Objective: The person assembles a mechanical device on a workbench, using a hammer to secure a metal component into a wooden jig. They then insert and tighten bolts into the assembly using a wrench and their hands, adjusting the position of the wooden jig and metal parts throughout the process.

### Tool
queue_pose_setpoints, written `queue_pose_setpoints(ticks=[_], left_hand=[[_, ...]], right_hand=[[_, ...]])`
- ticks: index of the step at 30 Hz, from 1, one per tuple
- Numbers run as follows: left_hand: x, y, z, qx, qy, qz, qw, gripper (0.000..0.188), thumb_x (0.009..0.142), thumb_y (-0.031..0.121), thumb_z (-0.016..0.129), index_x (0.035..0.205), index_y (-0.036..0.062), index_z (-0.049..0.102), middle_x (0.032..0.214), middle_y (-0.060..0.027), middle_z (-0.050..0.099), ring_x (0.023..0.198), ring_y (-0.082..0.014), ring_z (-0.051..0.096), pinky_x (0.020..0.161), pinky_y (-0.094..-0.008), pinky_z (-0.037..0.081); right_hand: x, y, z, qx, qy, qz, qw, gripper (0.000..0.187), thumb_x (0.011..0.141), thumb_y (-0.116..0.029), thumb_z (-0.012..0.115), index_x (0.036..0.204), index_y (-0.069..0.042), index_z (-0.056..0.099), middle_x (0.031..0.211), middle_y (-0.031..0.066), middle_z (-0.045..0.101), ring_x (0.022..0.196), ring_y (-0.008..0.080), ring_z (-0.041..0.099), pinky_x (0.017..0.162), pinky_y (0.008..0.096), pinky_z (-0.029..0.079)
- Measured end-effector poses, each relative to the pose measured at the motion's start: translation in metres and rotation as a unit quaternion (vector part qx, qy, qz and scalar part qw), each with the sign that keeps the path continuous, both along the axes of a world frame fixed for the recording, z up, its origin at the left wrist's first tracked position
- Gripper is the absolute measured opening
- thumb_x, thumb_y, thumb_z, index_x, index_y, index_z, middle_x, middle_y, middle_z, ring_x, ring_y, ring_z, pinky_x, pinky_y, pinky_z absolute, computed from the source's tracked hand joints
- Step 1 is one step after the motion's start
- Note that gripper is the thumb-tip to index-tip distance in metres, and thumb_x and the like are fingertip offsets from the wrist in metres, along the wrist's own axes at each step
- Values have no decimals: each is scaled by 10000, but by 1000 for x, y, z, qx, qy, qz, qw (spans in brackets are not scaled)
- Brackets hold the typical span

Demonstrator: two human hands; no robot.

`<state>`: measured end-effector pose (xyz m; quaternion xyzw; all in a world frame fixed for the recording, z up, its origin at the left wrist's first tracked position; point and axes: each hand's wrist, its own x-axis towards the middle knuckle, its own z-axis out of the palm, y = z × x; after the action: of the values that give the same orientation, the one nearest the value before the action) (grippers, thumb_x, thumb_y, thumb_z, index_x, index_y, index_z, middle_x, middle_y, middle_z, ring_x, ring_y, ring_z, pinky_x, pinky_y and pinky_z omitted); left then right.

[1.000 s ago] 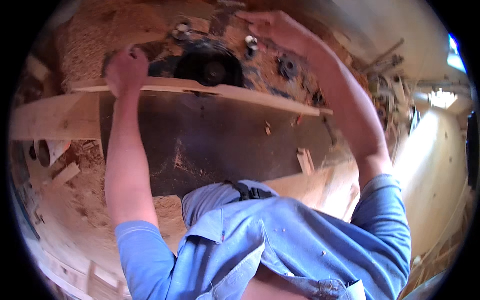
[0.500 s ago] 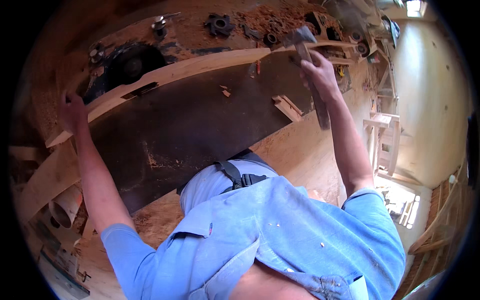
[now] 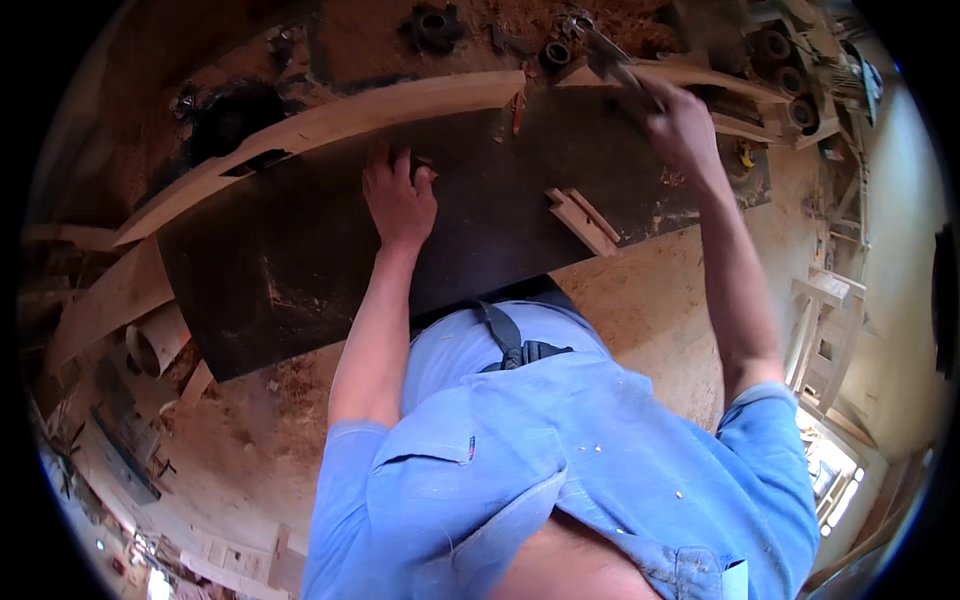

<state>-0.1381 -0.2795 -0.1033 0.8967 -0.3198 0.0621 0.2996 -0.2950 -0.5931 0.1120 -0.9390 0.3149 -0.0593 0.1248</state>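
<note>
My right hand (image 3: 688, 130) grips a hammer (image 3: 622, 72), raised toward the far right of the dark tabletop (image 3: 330, 260) and somewhat blurred. My left hand (image 3: 400, 200) is over the tabletop's middle, fingers apart, with a small wood chip (image 3: 428, 172) beside its thumb. I cannot tell whether the fingertips touch the surface. Beyond it, a long curved wooden board (image 3: 340, 120) lies along the far edge, a dark notch showing near its left part. A short notched wood piece (image 3: 583, 222) rests at the near edge, between my hands.
A toothed cutter head (image 3: 433, 28) and a metal ring (image 3: 557, 54) lie in sawdust at the back. Another long board (image 3: 700, 76) extends to the right. At the left stand a wide plank (image 3: 110, 310) and a pale pipe (image 3: 158, 342). A wooden frame (image 3: 825, 330) stands right.
My left hand has let go of the curved board's left end and moved right over the tabletop. The hammer has swung, its head now pointing farther away. The view has shifted.
</note>
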Motion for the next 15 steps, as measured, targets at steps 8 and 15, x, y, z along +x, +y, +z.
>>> queue_pose_setpoints(ticks=[8, 15], left_hand=[[-154, -8, 46, 159, 166, -267, 936, 433, 941, 265, 635, 1332, 79, 631, 1621, -151, 392, 1545, -360, 278, 1247, -575, 222], [-203, 104, 38, 222, 133, 111, 960, 512, 956, 203, 631, 1442, 59, 560, 1638, -172, 367, 1561, -366, 245, 1258, -565, 204]], right_hand=[[115, -83, -59, -88, 130, 148, 976, 539, 874, -112, 584, 1403, -206, 622, 1217, 194, 713, 1150, 408, 662, 970, 521, 539], [164, -74, -77, -125, 211, 222, 944, 439, 964, -117, 538, 1393, -122, 627, 1265, 205, 682, 1167, 409, 643, 959, 558, 523]])
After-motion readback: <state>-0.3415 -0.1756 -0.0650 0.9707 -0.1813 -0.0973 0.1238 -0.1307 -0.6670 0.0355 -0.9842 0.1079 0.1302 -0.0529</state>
